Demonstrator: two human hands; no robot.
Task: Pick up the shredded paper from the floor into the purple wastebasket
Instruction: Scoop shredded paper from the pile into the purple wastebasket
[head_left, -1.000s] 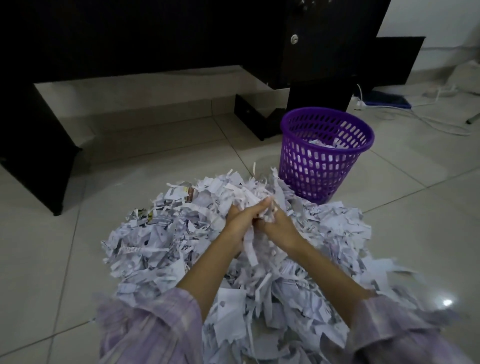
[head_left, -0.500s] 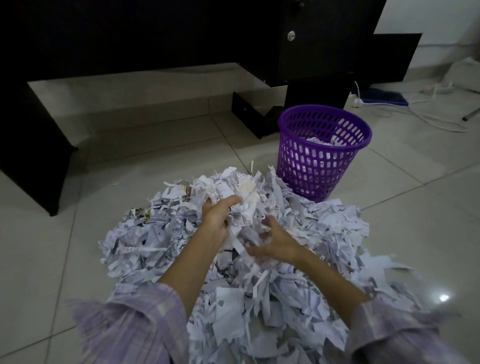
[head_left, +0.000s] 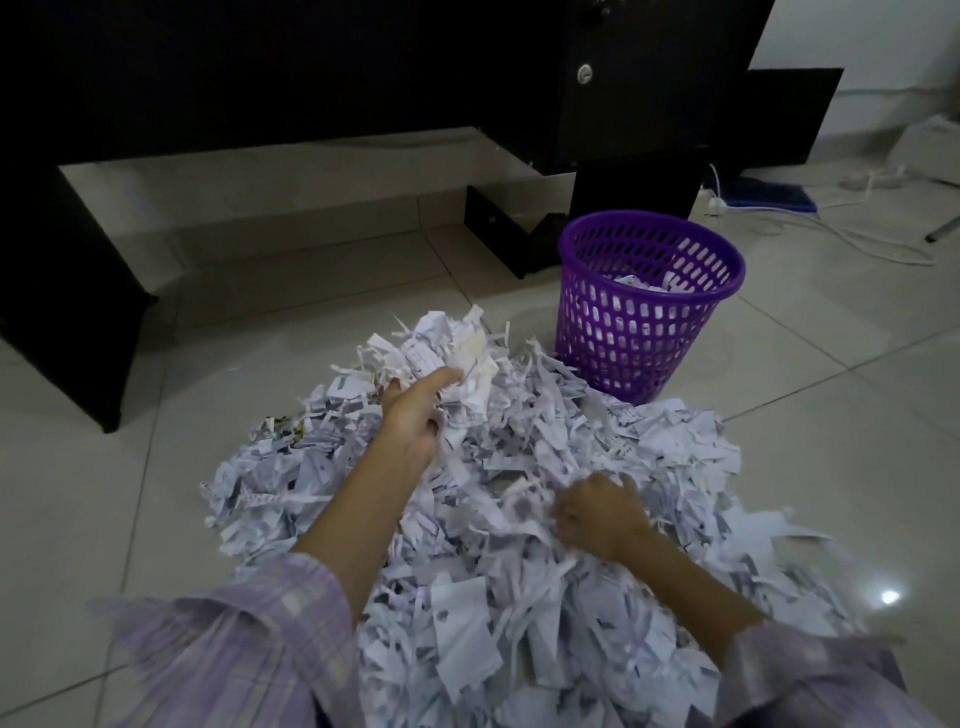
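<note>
My left hand (head_left: 415, 410) grips a paper clump (head_left: 452, 348), lifted toward the purple wastebasket (head_left: 623, 338) at two o'clock; my right hand (head_left: 597, 514) clenches into the pile (head_left: 519, 597) for more.

We read this as a home or small office room: glossy tiled floor (head_left: 831, 426), dark desk (head_left: 311, 67) with a keyed lock (head_left: 585, 74), white cables (head_left: 810, 218) trailing along the wall, mesh wastebasket (head_left: 649, 312) beside shredded paper (head_left: 519, 519).
</note>
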